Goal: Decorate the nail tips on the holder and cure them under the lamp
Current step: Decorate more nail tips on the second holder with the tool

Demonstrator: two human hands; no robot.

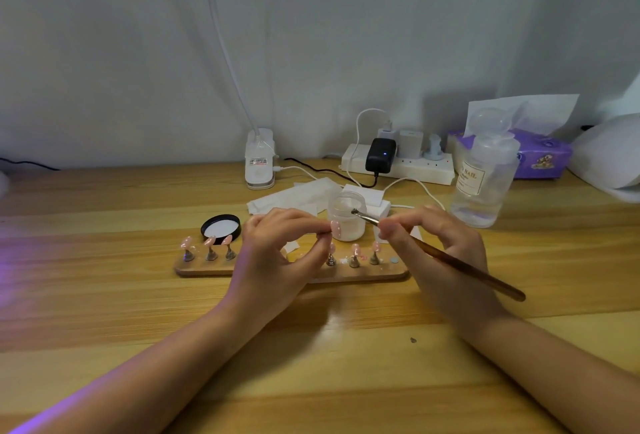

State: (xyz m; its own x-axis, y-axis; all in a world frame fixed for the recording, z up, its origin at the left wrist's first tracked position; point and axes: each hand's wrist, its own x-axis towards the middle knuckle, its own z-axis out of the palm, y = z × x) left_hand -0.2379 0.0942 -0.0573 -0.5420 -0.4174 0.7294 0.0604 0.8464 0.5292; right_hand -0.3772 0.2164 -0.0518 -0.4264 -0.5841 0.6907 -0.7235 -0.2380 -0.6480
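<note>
Left hand (277, 250) pinches one pink nail tip (336, 228) between thumb and fingers, lifted above the wooden holder (204, 269) at mid bench (104, 295). Right hand (440, 246) grips a brush (464, 269), bristle end at the open jar (346, 215) just beyond. Remaining tips stand on the holder. Recommended: brace both wrists on the bench, load sparingly, apply in light dabs, keep the tip level.

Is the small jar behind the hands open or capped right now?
Open. The small jar has no lid on; its black lid lies liner-up on the table left of it.
</note>
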